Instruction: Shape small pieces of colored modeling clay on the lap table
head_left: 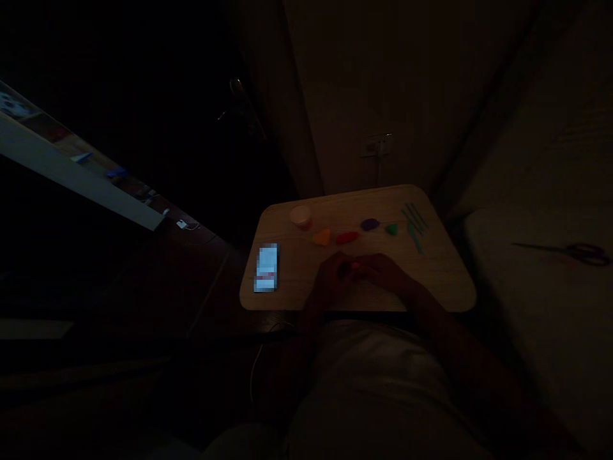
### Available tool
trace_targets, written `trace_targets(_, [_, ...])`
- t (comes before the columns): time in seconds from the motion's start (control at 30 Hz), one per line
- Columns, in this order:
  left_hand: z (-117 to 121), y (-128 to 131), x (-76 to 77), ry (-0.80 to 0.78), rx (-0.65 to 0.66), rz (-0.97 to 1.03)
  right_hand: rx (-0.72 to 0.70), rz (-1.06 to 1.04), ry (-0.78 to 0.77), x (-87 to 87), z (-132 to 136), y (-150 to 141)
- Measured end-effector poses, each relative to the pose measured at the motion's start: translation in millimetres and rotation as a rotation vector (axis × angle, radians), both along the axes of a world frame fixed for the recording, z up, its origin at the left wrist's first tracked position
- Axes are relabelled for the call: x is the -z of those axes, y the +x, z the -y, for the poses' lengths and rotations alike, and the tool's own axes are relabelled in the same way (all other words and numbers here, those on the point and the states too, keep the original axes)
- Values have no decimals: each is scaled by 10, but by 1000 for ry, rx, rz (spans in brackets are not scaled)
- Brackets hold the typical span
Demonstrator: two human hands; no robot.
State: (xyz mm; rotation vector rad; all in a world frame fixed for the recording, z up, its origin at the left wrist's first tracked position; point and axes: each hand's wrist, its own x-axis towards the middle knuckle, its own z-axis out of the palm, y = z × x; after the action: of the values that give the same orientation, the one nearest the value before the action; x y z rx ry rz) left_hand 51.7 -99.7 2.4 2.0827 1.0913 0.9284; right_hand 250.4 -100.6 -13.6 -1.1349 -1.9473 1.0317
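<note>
Head view. In dim light, the left hand (330, 276) and right hand (380, 271) meet above the near part of the tabletop (450, 281). The small red piece (355, 265) lies between them: the right fingertips appear closed on it, while the left fingers curl beside it, their grip too dark to tell. Far of the hands stand, from left to right, a pale tub (301, 218), a yellow-orange lump (322, 237), a larger red lump (347, 237), a purple lump (370, 224) and a green lump (391, 229); slender teal sticks (414, 218) lie at the far right.

Handling (judged from appearance): the small red piece is probably light and soft, like modelling clay, apt to dent rather than break and perhaps slightly tacky rather than slippery. It is best held lightly at opposite sides with the fingertip pads; a hard pinch would likely flatten it.
</note>
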Motion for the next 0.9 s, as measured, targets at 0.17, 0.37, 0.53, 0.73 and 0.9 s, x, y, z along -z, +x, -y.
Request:
trace_targets(0.17, [1,4,25,22,16,-11,-17,30,16,11,-23,-10])
trace_targets(0.37, [33,4,-56,67,116,-28,-68,-60,-64,-1,1,-1])
trace_targets(0.53, [37,18,-45,103,206,-86,-22,-100,-62,18,-5,11])
trace_targets(0.73, [15,54,43,117,82,-217,47,4,12,13,-11,-22])
trace_targets(0.9, [8,41,52,128,46,-242,55,-13,2,52,-25,-24])
